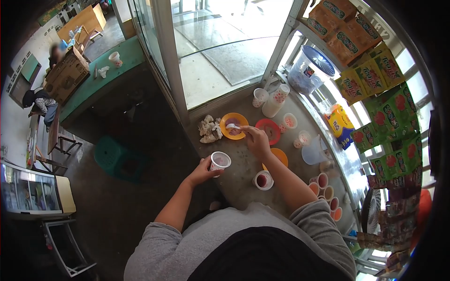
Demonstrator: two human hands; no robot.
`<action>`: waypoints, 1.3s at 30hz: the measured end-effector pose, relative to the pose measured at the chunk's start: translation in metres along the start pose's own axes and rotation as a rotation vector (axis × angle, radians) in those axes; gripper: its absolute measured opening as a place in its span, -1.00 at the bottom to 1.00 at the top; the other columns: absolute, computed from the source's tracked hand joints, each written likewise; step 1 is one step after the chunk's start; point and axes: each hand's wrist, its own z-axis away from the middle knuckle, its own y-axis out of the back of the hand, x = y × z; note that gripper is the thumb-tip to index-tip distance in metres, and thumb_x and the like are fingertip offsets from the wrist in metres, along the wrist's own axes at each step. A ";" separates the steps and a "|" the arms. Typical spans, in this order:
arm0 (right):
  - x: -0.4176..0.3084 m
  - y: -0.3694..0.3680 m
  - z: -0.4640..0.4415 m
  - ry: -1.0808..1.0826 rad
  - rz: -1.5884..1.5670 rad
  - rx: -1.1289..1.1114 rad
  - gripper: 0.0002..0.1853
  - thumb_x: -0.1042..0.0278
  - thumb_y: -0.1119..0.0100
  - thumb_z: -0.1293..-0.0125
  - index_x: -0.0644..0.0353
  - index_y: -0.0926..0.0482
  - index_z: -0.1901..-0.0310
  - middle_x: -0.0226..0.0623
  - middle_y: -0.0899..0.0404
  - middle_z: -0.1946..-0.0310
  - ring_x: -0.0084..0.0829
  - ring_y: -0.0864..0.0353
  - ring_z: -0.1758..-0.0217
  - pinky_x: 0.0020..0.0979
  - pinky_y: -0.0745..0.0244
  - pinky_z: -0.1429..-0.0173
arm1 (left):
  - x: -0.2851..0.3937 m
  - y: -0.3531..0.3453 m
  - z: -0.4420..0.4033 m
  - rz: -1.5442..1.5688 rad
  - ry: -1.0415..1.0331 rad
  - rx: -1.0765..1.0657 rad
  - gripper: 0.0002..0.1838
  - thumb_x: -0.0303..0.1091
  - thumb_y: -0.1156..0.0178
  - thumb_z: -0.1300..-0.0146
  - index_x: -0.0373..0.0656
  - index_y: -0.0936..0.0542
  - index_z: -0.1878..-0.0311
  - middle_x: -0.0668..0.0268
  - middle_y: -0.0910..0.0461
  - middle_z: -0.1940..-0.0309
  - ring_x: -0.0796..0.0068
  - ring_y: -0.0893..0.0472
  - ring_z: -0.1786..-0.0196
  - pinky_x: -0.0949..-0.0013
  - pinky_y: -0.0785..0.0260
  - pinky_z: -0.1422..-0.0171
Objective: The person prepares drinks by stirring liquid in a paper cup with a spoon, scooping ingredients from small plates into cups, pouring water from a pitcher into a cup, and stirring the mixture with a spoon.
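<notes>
My left hand [200, 172] is wrapped round a patterned paper cup [220, 160] with something pale inside. My right hand [257, 140] holds a white spoon [233, 126], its bowl over a yellow-orange plate [234, 134] of pinkish contents. Just right of that plate is a red plate [272, 133]. Partly hidden behind my right forearm is another orange plate [281, 157]. A cup of dark red liquid [263, 180] stands on the grey counter [241, 164]. Crumpled whitish paper or cloth [209, 129] lies left of the plates.
Several filled cups [328, 193] stand at the right, near a clear container [313, 151]. A blue-lidded tub [309, 70], a yellow packet [339, 122] and hanging sachets [370, 79] line the window. A green stool [115, 157] is at left; two people are in the background.
</notes>
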 end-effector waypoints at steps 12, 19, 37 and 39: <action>0.003 0.025 0.002 -0.259 -0.050 -0.017 -0.79 0.56 -0.18 -0.36 0.21 -0.73 0.04 -0.11 -0.75 0.25 -0.18 -0.75 0.27 -0.28 -0.56 0.18 | -0.019 0.002 -0.013 0.067 0.015 -0.086 -0.10 0.27 -0.50 -0.06 -0.04 -0.48 -0.38 0.14 -0.54 -0.21 0.10 -0.36 -0.33 0.12 -0.12 -0.54; 0.007 0.019 0.021 0.006 0.144 -0.054 -0.80 0.49 -0.20 -0.36 0.07 -0.73 0.06 -0.31 -0.78 0.17 -0.29 -0.73 0.16 -0.28 -0.42 0.00 | -0.004 0.002 -0.002 0.049 0.019 -0.020 -0.06 0.28 -0.50 -0.06 -0.05 -0.45 -0.41 0.11 -0.53 -0.21 0.10 -0.33 -0.36 0.14 -0.11 -0.55; -0.014 0.029 -0.022 0.040 0.407 -0.141 -0.84 0.40 -0.10 -0.42 0.03 -0.71 0.16 -0.38 -0.77 0.11 -0.30 -0.72 0.15 -0.18 -0.26 -0.14 | -0.006 0.002 -0.004 0.039 -0.016 -0.028 -0.11 0.24 -0.50 -0.09 -0.05 -0.46 -0.39 0.08 -0.52 -0.19 0.11 -0.34 -0.34 0.14 -0.14 -0.53; -0.007 0.029 -0.029 -0.067 0.374 -0.118 -0.83 0.46 -0.12 -0.39 0.08 -0.71 0.13 -0.32 -0.78 0.15 -0.25 -0.72 0.10 -0.25 -0.38 -0.09 | -0.005 0.002 -0.003 0.043 -0.023 -0.033 -0.11 0.24 -0.50 -0.09 -0.04 -0.46 -0.39 0.07 -0.52 -0.19 0.11 -0.34 -0.34 0.13 -0.14 -0.53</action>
